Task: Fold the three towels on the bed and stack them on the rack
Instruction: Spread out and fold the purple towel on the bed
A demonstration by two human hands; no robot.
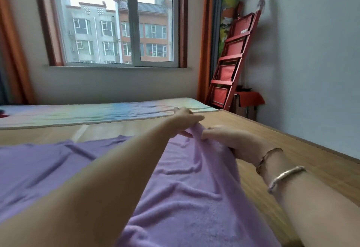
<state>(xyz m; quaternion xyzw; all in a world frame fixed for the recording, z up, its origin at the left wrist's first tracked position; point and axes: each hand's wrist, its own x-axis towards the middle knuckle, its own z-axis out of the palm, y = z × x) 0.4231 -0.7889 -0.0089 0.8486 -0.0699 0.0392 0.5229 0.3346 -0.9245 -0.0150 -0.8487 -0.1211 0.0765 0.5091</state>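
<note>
Hands, left hand [185, 119] and right hand [229, 139], pinching purple towel [187, 178] far edge.

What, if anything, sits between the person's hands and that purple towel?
Nothing visible. The left hand and the right hand both already pinch the far edge of the purple towel on the bed.

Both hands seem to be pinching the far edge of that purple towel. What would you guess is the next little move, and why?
Probably drawing that edge back toward the body to make the first fold. The left hand and right hand both pinch the purple towel at its raised far end, while the rest lies spread and wrinkled on the bed, not yet folded.
</note>
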